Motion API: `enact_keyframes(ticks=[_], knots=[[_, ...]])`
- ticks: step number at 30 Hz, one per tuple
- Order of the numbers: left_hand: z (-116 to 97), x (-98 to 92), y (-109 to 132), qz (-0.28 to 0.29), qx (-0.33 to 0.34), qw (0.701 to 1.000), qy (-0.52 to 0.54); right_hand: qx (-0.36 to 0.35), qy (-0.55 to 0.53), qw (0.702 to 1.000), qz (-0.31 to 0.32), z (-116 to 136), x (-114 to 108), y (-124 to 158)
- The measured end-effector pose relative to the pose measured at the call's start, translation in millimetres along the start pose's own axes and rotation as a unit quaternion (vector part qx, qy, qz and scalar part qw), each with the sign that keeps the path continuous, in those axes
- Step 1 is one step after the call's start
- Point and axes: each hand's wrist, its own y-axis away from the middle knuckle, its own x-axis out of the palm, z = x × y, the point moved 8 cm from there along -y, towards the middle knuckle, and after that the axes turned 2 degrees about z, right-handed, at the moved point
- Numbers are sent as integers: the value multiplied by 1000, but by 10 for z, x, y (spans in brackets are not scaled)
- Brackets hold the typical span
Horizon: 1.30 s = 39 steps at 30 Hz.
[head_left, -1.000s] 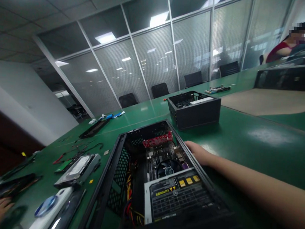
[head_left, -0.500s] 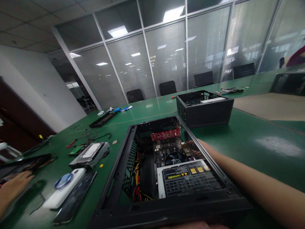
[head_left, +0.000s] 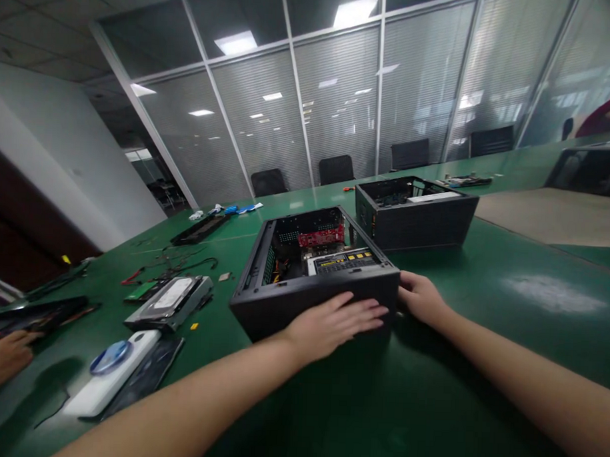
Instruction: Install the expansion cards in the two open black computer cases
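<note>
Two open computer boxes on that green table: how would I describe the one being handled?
On the long green table stand two open black cases. Pick the nearer case, with the left hand flat on its front wall and the right hand at its corner. Only it shows a red card inside.

An open case (head_left: 303,282) sits mid-desk (head_left: 483,295). The left grip (head_left: 332,323) lies on its near wall and the right grip (head_left: 420,296) touches its near right corner. A second case (head_left: 415,219) stands just behind it, to the right. Left of the open case lies a hard drive (head_left: 169,302), with cables (head_left: 168,267) beyond it. Chairs (head_left: 336,168) line the desk's far edge.
</note>
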Motion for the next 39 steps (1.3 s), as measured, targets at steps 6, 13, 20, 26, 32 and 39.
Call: enact_keyframes(ticks=[6, 13, 20, 26, 32, 39], knots=[[727, 775, -45, 82, -29, 985, 148, 53, -25, 997, 55, -77, 107, 0], [1336, 1493, 40, 88, -204, 952, 211, 38, -36, 996, 69, 1, 171, 12], [1441, 1788, -162, 90, -315, 926, 186, -52, -13, 993, 102, 133, 221, 60], [1056, 1807, 43, 159, -426, 826, 334, -51, -52, 991, 116, 101, 194, 55], [839, 1928, 542, 119, -451, 805, 368, -52, -6, 996, 71, 91, 159, 11], [865, 1922, 515, 79, -459, 808, 360, -74, 84, 994, -5, 394, 115, -146]])
